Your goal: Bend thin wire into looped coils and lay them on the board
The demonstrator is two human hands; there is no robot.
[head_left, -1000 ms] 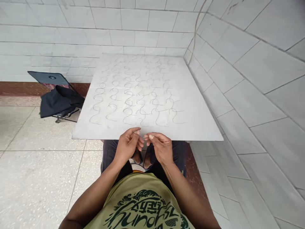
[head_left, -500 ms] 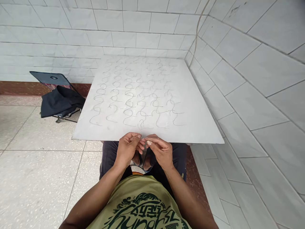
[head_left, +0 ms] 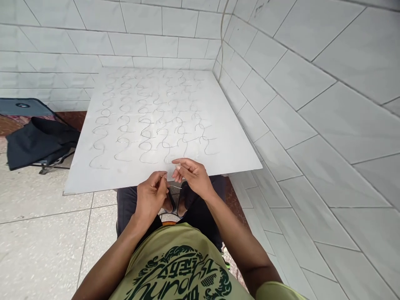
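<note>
My left hand is closed in a pinch, just below the near edge of a white board. From its fingertips a thin wire sticks out to the right, above my lap. My right hand is over the board's near edge, its thumb and forefinger brought close together. Whatever lies between those fingertips is too fine to make out. On the board, several rows of thin curved wires are laid out, each bent in wavy loops. The right hand partly covers the nearest ones.
White tiled walls border the board at the back and right, with a cable running down the corner. At left, a folding chair holds a dark cloth. Speckled floor lies below.
My hands, close together before, have moved apart. The right hand has risen over the board's edge, and a wire end now shows from the left. The view has turned right.
</note>
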